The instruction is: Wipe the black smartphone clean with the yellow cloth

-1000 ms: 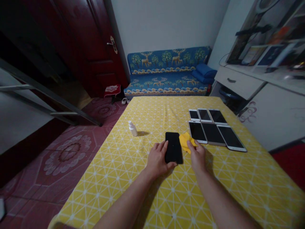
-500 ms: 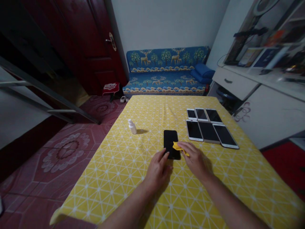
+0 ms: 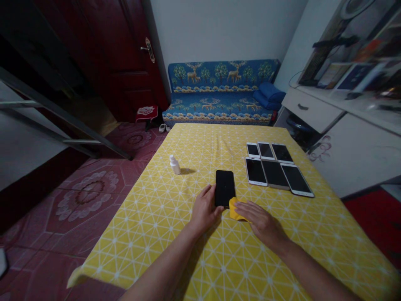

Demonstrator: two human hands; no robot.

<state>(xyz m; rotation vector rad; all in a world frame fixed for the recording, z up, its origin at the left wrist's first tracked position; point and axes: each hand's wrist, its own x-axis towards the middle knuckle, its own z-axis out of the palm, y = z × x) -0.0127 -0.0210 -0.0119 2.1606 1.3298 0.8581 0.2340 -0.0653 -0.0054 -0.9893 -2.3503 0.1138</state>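
A black smartphone lies screen up on the yellow patterned tablecloth. My left hand grips it by the corner nearest me, fingers along the left edge and thumb at the bottom edge. Pinched in my right hand is a small yellow cloth, which covers the phone's lower right corner. The fingers of that hand are stretched together over the cloth; its thumb is hidden. To the left of the phone stands a small white bottle, upright and untouched.
Several other phones lie side by side in two rows on the right of the table. Beyond the table's far edge is a blue sofa. A white cabinet stands at the right, and a metal ladder-like frame at the left.
My right hand has drawn the yellow cloth from the screen's middle down to its lower right corner. My left fingers have moved off the screen onto the phone's edges.
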